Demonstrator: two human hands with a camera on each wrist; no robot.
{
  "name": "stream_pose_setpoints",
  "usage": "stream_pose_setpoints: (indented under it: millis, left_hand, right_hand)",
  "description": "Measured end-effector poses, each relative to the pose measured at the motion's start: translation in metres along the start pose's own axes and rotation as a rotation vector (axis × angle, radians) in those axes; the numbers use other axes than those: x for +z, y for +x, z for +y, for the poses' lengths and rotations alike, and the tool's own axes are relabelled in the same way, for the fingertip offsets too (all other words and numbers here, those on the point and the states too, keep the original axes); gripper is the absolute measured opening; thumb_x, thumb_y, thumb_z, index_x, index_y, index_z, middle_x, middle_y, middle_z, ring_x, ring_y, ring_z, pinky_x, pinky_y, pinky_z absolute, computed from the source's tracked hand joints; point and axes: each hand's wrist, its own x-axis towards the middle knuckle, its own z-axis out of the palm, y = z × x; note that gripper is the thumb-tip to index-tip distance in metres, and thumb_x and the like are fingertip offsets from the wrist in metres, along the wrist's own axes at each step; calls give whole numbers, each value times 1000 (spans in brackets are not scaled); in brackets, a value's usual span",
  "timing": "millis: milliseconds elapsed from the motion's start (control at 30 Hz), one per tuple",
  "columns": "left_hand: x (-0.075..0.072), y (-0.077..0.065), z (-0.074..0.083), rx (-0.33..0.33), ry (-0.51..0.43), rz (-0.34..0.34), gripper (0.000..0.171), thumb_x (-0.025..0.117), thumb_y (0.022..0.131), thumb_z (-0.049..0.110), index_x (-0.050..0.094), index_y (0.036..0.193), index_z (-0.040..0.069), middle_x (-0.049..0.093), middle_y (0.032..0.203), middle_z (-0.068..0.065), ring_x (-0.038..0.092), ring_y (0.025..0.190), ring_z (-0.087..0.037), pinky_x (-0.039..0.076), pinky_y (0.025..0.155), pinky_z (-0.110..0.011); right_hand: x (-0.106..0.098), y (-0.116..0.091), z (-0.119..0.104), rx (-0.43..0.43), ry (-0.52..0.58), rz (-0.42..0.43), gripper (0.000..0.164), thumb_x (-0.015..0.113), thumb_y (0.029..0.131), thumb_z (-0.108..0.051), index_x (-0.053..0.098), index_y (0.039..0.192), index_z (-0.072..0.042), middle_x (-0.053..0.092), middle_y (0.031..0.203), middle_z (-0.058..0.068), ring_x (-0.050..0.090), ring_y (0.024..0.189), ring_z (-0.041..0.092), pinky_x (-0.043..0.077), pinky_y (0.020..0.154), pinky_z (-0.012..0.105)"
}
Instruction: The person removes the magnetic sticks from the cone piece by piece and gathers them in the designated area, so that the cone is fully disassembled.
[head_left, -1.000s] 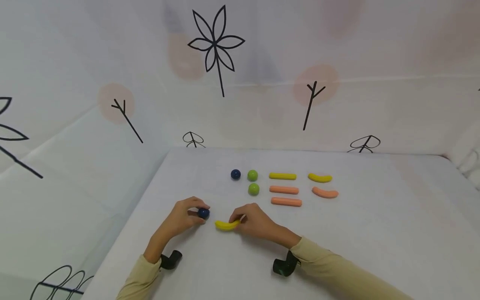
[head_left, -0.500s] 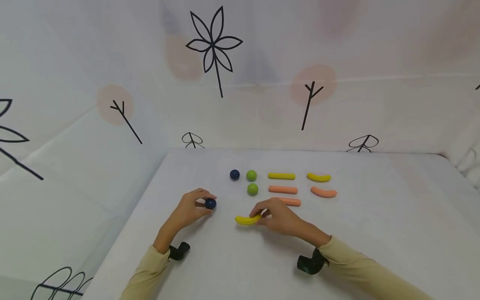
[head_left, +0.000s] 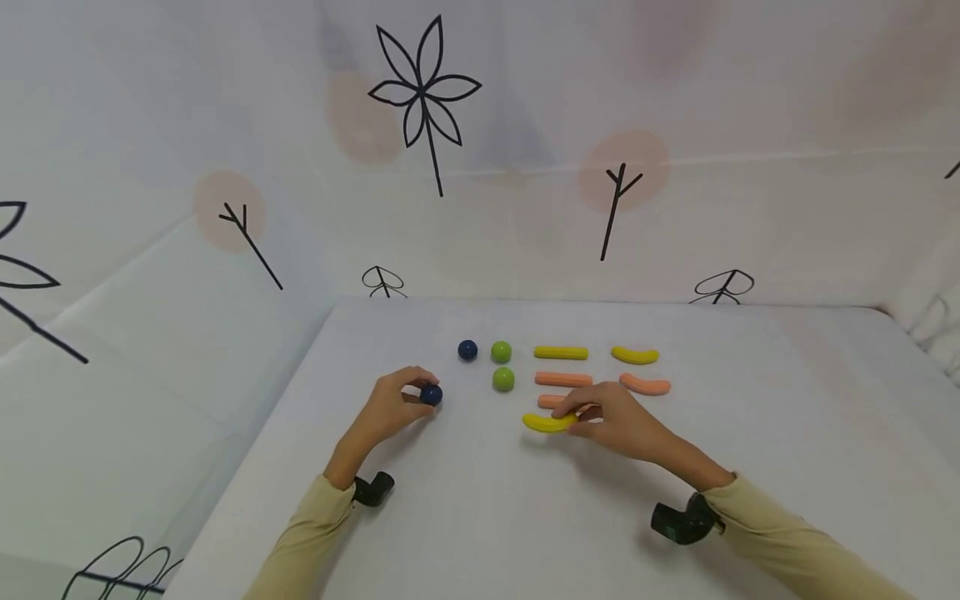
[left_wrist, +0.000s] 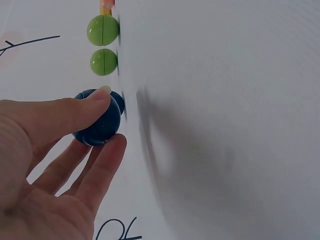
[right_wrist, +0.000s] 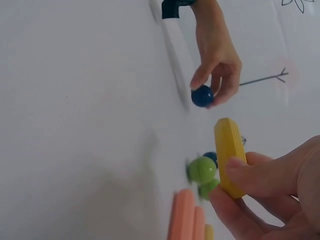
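My left hand point(head_left: 388, 407) pinches a dark blue ball point(head_left: 431, 395) between thumb and fingers, lifted above the white table in the left wrist view. A yellow, banana-shaped piece point(head_left: 542, 423) is pinched by its right end in my right hand point(head_left: 622, 423), just over the table. Behind that hand an orange straight stick point(head_left: 550, 402) is partly hidden. Another orange stick point(head_left: 563, 379) and a yellow straight stick point(head_left: 561, 353) lie farther back. A second dark blue ball point(head_left: 468, 350) sits beyond the left hand, beside two green balls point(head_left: 503, 379), one behind the other.
To the right of the sticks lie a yellow curved piece point(head_left: 635, 356) and an orange curved piece point(head_left: 645, 385). White cloth with black plant drawings point(head_left: 422, 93) rises behind and left of the table point(head_left: 480, 517). A dark device point(head_left: 682, 521) is strapped at each wrist.
My right hand has carried the yellow curved piece right and farther back, now partly covering the nearest orange stick. The left hand has moved the blue ball right and away from me.
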Motion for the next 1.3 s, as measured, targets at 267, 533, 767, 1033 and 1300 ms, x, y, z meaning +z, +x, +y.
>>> stream_pose_setpoints:
  millis: [267, 533, 767, 1033, 1300]
  left_hand:
    - [10, 13, 1, -8, 8, -15, 37, 76, 72, -9, 66, 105, 5, 64, 107, -6, 59, 102, -23, 53, 80, -28]
    - [21, 27, 8, -37, 23, -17, 38, 76, 72, -8, 68, 107, 6, 63, 109, -4, 59, 103, -21, 53, 81, -27]
    - [31, 36, 8, -50, 11, -12, 39, 77, 70, -9, 69, 106, 6, 63, 111, -5, 60, 103, -23, 53, 79, -28]
    - [41, 44, 4, -62, -9, -16, 40, 79, 69, -8, 70, 105, 8, 63, 111, -6, 59, 102, -23, 53, 80, -27]
    - [42, 52, 4, -80, 2, 7, 40, 79, 69, -7, 70, 105, 9, 62, 114, -7, 59, 102, -23, 53, 81, -29]
  right_hand:
    - [-23, -22, 16, 26, -36, 24, 25, 70, 80, 4, 70, 101, -10, 67, 100, -2, 63, 93, 15, 53, 81, 27]
    - [-44, -44, 34, 71, -57, 43, 24, 71, 79, 5, 72, 98, -10, 67, 108, 11, 56, 112, 35, 54, 78, 28]
    - [-62, -65, 58, 162, -109, 66, 23, 71, 80, 1, 72, 100, -10, 69, 100, 0, 62, 92, 14, 54, 78, 28]
    - [-73, -81, 80, 195, -110, 73, 22, 71, 80, 1, 72, 100, -10, 68, 101, 3, 61, 92, 10, 52, 76, 22]
    - [-69, -74, 87, 186, -144, 132, 24, 71, 77, 6, 72, 96, -9, 69, 98, 3, 61, 92, 12, 53, 75, 24]
